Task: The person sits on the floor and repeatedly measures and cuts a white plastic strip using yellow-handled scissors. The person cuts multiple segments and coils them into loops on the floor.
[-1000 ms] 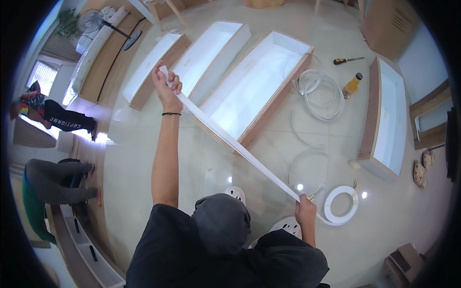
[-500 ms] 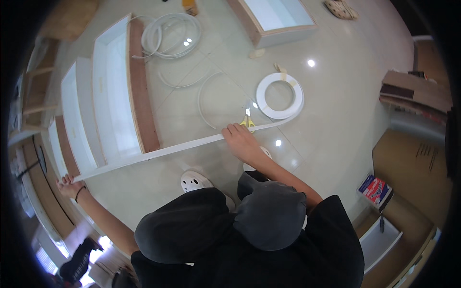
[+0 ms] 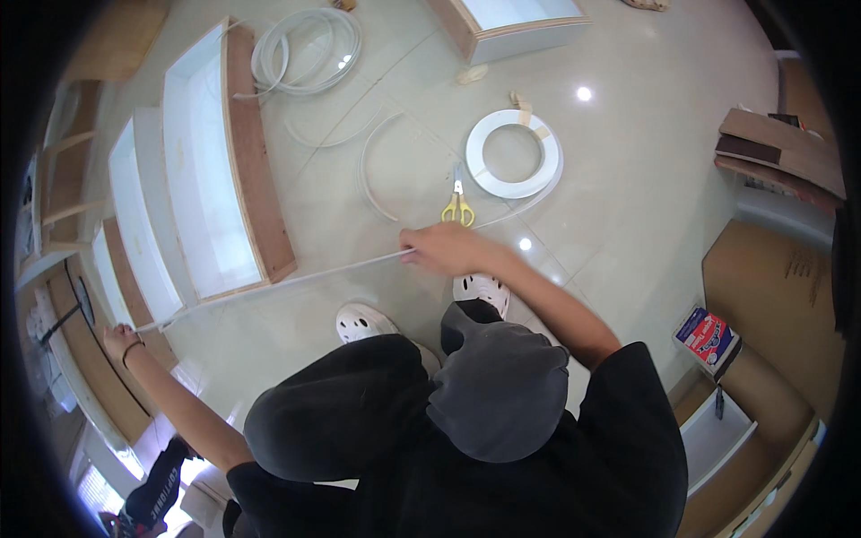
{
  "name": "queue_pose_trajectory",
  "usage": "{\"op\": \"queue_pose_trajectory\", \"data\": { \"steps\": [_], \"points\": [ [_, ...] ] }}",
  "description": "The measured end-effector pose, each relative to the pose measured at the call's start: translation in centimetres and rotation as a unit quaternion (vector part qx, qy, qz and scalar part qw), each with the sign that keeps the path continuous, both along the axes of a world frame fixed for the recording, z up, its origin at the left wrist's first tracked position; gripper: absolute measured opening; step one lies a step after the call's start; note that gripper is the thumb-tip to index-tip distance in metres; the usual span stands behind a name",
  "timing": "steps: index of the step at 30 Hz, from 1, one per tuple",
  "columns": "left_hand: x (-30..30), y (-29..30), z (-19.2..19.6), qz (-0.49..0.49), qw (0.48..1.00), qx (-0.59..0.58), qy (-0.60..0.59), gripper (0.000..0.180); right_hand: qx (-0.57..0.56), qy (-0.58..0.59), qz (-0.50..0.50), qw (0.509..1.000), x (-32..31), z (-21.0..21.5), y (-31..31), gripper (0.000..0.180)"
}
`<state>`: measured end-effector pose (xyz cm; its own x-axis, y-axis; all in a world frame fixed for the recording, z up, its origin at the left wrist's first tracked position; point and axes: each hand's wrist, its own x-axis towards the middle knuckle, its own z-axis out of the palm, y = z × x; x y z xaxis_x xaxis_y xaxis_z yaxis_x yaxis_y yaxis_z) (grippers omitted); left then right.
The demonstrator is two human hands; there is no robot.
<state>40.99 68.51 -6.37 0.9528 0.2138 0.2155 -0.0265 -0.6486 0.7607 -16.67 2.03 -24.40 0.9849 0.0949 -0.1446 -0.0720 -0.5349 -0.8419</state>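
Observation:
A long white edging strip stretches low across the floor between my hands, turned nearly edge-on. My left hand, far out at the left, pinches its end near the shelf-like boxes. Closer to the middle, my right hand grips the strip with fingers curled round it. From there the strip runs on to a flat white roll of edging with tan tape on it, lying on the floor. Yellow-handled scissors lie just beyond my right hand, blades pointing away.
At left stand long white boxes with brown wooden edges. Another such box lies at the far side. A loose coil of strip and curved offcuts rest on the tiles. Cardboard and a small red-and-blue box are at right.
My right hand has shifted slightly left, uncovering the scissors' handles. The strip has turned from showing its flat face to nearly edge-on. My left hand still holds the end.

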Motion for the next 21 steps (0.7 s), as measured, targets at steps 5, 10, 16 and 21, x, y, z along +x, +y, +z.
{"op": "queue_pose_trajectory", "data": {
  "steps": [5, 10, 16, 21],
  "points": [
    [-0.6, -6.2, -7.4, 0.113, 0.927, -0.346, 0.095, 0.007, 0.177, 0.164, 0.127, 0.962, 1.4, 1.4, -4.6, 0.030],
    [-2.1, -2.2, -5.9, 0.147, 0.872, -0.444, 0.145, 0.011, 0.273, 0.329, 0.204, 0.881, 4.1, 1.0, -5.7, 0.029],
    [-5.8, 1.6, -8.9, 0.266, 0.780, -0.535, 0.188, 0.017, 0.263, 0.349, 0.326, 0.838, 6.7, -0.6, -6.0, 0.031],
    [-7.8, 2.3, -9.2, 0.276, 0.832, -0.458, 0.144, 0.020, 0.281, 0.375, 0.321, 0.823, 7.0, -1.4, -5.0, 0.030]
  ]
}}
